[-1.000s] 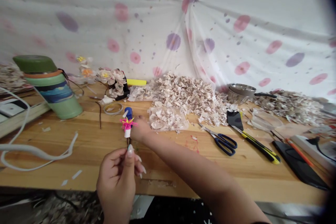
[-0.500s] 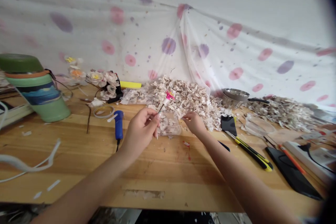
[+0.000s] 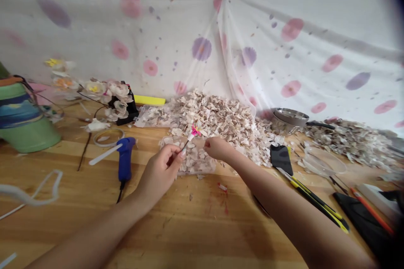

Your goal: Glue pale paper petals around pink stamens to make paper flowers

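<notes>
Between the thumb and fingers of my left hand [image 3: 159,174] is the thin dark stem of a small artificial flower [image 3: 195,130]. Its head is bright pink and yellow above a white base, and the stem slants up to the right. My right hand [image 3: 217,149] is closed in a pinch just right of the flower; its fingertips are turned away, so I cannot make out anything in them. Below and behind both hands lies a clear shallow tray [image 3: 212,171] of pale petals. A large heap of dry whitish petals [image 3: 217,113] rises behind it.
Left of my hands lie a blue glue gun [image 3: 125,159] and a roll of clear tape [image 3: 109,136]. Finished petal flowers [image 3: 116,96] and a green cup [image 3: 27,130] stand farther left. On the right are a yellow-black utility knife [image 3: 315,201], a black phone [image 3: 356,218] and a metal pan [image 3: 290,117].
My right hand has moved left, closer to the flower. The left hand still holds the stem, slightly lower and left in view. The camera view has shifted.
</notes>
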Tool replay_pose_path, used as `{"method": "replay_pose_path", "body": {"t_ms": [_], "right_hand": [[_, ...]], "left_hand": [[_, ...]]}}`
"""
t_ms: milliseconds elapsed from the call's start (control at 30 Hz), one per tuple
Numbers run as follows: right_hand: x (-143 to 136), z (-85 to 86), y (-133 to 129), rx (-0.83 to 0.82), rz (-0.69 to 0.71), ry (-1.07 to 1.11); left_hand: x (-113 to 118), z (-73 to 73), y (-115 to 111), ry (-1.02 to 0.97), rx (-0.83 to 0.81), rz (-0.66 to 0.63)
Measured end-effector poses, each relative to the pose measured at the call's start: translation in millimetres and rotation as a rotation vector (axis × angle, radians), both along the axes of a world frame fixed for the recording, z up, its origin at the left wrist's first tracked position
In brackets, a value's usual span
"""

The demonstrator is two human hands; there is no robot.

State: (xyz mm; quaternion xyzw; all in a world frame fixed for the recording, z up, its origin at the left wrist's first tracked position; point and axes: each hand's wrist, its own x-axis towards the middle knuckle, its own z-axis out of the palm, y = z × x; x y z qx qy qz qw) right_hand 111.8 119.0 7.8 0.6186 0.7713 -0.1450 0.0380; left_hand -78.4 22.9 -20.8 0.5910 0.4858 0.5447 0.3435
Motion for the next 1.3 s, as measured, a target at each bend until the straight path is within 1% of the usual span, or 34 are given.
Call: {"method": "replay_pose_path", "body": {"t_ms": [167,300,467,600,767,933,1033,1167,1233,1300], "right_hand": [[8.7,7.1,4.8,-0.032,0.023,-0.028],[8.4,11.1,13.0,-0.032,0.059,-0.007],[5.4,7.1,30.1,-0.017,0.163,0.083],[8.0,0.4,37.5,-0.016,0.213,0.148],[11.2,-4.3,35.8,-0.020,0.199,0.231],[17.9,-1.7,33.0,-0.007,0.128,0.373],[23.0,4.7,24.5,-0.032,0.087,0.497],[24.9,12.7,-5.5,-0.149,0.086,0.706],[22.8,13.1,-25.4,-0.237,0.084,0.833],[19.4,11.0,-44.3,-0.376,0.026,1.027]], "left_hand": [[-6.2,-6.4,2.5,0.151,-0.042,0.031],[-7.2,-7.8,-1.1,0.257,-0.087,0.053],[-6.7,-4.7,-5.8,0.303,-0.102,0.038],[-7.3,0.0,-7.4,0.297,-0.105,0.064],[-7.8,0.9,-9.6,0.310,-0.103,0.066],[-7.4,-2.1,-9.0,0.295,-0.090,0.058],[-5.2,-2.2,-6.4,0.203,-0.107,0.045],[1.3,3.5,-4.1,-0.127,-0.268,-0.034],[4.4,6.8,-4.6,-0.282,-0.334,-0.076],[6.4,8.3,-5.8,-0.395,-0.359,-0.141]]}}
